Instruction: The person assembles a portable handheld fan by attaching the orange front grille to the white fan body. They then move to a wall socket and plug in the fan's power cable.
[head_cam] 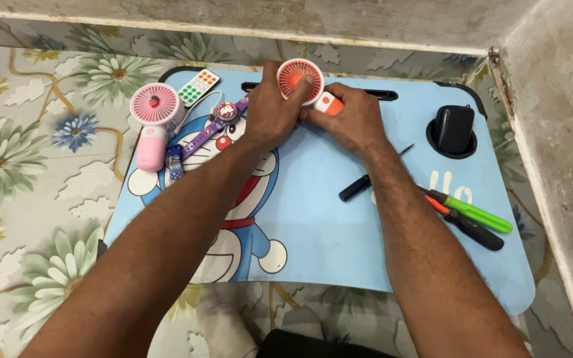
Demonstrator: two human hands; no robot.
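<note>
blue cartoon-print surface (339,232) on flowered floor covering: orange-and-white handheld fan (302,81) lies at the far edge, near its middle, long axis running left-right, head to the left. left hand (270,113) clamped on the head, right hand (347,120) gripping the handle; both hands meet on it.

Held fan (300,78) at far centre of counter (339,232). Second fan (154,119), remote (199,86), toy watch (217,126) lie left. Screwdrivers (472,215) right, near cup recess (452,130) holding a mouse-shaped object.

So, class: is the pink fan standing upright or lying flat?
Lying flat: the pink fan rests lengthwise on the blue lap table, grille facing up.
</note>
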